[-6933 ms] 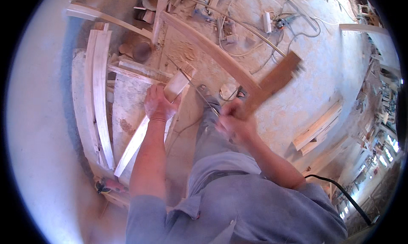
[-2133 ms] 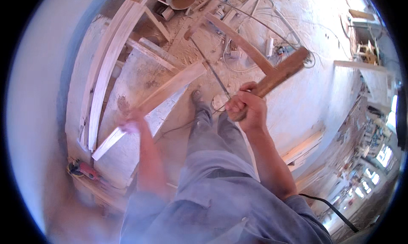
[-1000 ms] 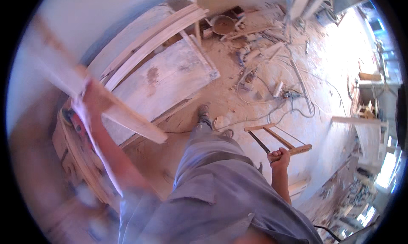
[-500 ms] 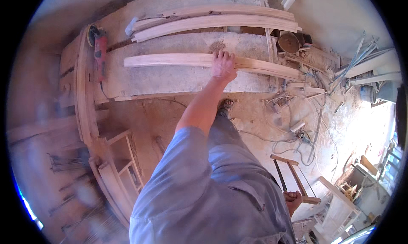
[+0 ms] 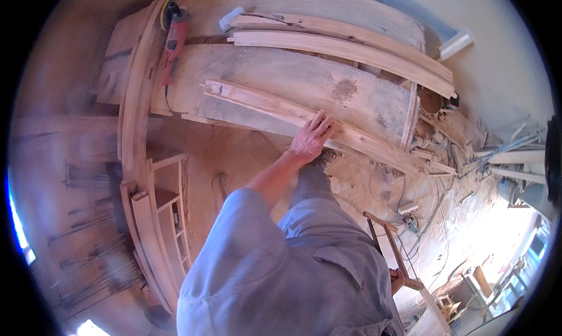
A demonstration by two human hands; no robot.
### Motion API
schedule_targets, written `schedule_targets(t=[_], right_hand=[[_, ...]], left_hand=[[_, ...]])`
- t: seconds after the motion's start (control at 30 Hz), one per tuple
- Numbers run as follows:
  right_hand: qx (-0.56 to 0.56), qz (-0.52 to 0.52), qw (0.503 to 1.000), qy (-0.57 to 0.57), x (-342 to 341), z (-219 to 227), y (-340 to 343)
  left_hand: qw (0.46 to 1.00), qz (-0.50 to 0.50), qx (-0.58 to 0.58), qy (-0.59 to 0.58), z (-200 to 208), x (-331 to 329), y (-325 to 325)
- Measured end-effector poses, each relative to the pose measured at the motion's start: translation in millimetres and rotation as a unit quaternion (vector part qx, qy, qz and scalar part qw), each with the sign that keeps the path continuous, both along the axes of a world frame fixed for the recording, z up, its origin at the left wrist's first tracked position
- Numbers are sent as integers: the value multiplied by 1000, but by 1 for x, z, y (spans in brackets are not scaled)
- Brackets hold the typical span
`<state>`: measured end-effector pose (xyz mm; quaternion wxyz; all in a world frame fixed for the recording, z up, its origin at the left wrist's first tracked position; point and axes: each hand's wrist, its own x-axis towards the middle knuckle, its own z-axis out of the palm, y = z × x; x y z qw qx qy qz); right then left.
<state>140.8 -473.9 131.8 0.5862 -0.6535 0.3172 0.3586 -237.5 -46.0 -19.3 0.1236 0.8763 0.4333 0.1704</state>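
Observation:
My left hand [image 5: 311,138] is stretched forward, its fingers wrapped over the middle of a long, slightly curved wooden piece [image 5: 257,100]. That piece lies slanted on the pale, dusty workbench [image 5: 234,67], its right-hand part reaching past the front edge. Low at my right side, my right hand [image 5: 397,280] is closed round the wooden frame of a bow saw [image 5: 391,237]. My clothing partly hides the saw and that hand. Two similar curved pieces [image 5: 351,52] rest side by side farther back on the bench.
A red angle grinder [image 5: 174,46] with a disc lies at the bench's left end, beside long upright boards [image 5: 136,102]. A ladder-like wooden frame [image 5: 175,201] stands below them. Cables [image 5: 430,219] and offcuts litter the floor at right. My foot [image 5: 328,156] is under the bench edge.
The curved piece has swung, its right end coming nearer over the bench's front edge, with my left hand still on it. My view has turned. The bow saw stays in my right hand.

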Motion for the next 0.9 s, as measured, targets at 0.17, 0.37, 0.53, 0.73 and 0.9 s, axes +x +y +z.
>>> schedule_targets(t=[0.17,0.37,0.53,0.73,0.9], right_hand=[[-29,104,993,-39,-7,17,55],[49,154,987,19,9,9,71],[-63,102,993,-7,11,10,79],[-114,165,973,-111,13,5,87],[-98,147,981,-79,6,22,103]], left_hand=[[978,204,-29,-33,26,-32,-8],[628,664,-137,-384,-67,-164,35],[436,606,-325,-580,-47,-223,87],[410,538,-348,-650,-51,-233,71],[410,528,-359,-651,-44,-236,70]])
